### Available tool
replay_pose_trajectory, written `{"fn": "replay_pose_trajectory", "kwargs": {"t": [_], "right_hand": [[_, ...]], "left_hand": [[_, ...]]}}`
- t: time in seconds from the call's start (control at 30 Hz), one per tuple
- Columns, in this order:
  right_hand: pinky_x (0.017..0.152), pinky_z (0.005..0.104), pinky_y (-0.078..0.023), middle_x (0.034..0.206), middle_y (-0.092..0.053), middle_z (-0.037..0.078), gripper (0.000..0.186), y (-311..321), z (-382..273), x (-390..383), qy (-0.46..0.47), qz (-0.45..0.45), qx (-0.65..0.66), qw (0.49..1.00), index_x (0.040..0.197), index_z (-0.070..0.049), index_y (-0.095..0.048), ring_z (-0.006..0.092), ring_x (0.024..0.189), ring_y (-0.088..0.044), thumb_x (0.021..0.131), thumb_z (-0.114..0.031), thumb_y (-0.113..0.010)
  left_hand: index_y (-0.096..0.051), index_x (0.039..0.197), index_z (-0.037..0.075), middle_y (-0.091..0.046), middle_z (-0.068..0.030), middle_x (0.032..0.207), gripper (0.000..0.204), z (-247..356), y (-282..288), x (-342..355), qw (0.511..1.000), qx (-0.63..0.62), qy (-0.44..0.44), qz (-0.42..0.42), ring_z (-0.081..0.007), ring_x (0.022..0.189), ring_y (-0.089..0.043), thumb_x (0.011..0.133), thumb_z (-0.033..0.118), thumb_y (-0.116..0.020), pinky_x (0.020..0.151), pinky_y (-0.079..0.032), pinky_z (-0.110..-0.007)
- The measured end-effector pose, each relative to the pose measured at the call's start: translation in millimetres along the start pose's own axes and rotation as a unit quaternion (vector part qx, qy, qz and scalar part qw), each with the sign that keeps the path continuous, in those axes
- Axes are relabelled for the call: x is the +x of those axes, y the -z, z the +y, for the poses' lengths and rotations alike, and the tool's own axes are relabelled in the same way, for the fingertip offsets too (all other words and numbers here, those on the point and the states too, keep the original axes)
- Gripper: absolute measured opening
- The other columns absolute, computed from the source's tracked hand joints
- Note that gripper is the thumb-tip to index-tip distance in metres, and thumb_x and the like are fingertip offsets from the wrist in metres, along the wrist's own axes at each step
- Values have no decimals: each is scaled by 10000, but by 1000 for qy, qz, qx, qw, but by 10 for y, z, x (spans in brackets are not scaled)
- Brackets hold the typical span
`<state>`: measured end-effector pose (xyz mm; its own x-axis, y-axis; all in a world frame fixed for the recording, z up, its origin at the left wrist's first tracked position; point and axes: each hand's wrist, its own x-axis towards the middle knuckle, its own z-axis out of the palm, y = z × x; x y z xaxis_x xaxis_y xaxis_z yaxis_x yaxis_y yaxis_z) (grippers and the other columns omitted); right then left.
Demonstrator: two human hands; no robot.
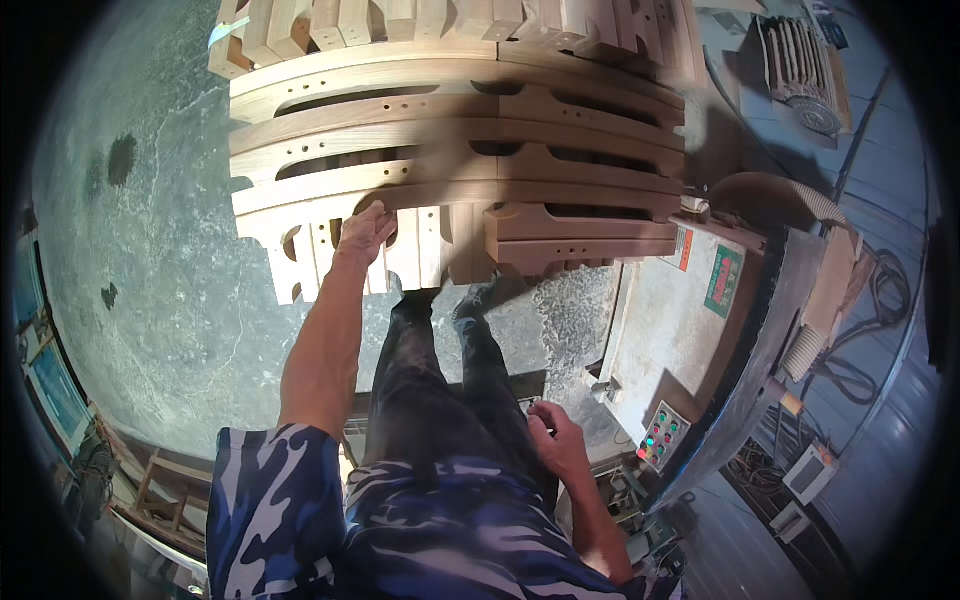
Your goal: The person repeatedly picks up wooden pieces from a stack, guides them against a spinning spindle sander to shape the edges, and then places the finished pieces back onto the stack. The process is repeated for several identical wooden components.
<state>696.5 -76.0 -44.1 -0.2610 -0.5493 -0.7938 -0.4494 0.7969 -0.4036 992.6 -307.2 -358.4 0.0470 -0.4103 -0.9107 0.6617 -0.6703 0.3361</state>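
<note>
My left hand (368, 235) reaches forward to the near edge of a stack of pale wooden parts. Its fingers are closed on the edge of a long wooden rail (440, 194), beside a curved cutout; part of the grip is hidden. More long wooden rails (350, 136) lie in rows behind it, with drilled holes and scooped edges. A shorter two-piece row of rails (585, 238) sits at the stack's right front. My right hand (558, 440) hangs beside my right thigh, fingers loosely bent and apart, with nothing seen in it.
Upright wooden blocks (400, 18) stand along the far side. Right of me is a pale machine (660, 310) with a panel of coloured buttons (662, 436) and a ribbed hose (800, 198). Cables (850, 375) hang near the right wall. Grey concrete floor (190, 260) spreads left.
</note>
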Motion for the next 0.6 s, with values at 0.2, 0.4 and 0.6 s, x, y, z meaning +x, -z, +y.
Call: {"fn": "replay_pose_trajectory", "kwargs": {"t": [0.2,0.4,0.6], "right_hand": [[786,279,-507,995,-686,136,354,16,704,30,-42,38,89,994,1158,26,-582,166,913,-658,901,-213,-627],[784,284,-504,981,-677,165,396,-69,1232,-38,-75,60,140,985,1166,59,-569,182,882,-657,893,-223,-624],[788,276,-490,979,-669,127,441,-78,1287,-180,-66,62,187,978,1181,72,-558,166,871,-633,888,-251,-624]], "left_hand": [[-583,803,59,-538,-21,786,526,99,49,-533,879,458,-50,-125,-119,742,-482,744,557,-740,627,-385,-322],[-522,661,37,-546,-63,592,382,-123,408,-1068,842,500,-204,8,-129,541,-531,772,311,-762,482,-436,-299],[-566,740,-35,-597,-200,683,236,13,1365,-1469,810,516,-212,180,-276,626,-551,779,197,-579,639,-459,-427]]}}
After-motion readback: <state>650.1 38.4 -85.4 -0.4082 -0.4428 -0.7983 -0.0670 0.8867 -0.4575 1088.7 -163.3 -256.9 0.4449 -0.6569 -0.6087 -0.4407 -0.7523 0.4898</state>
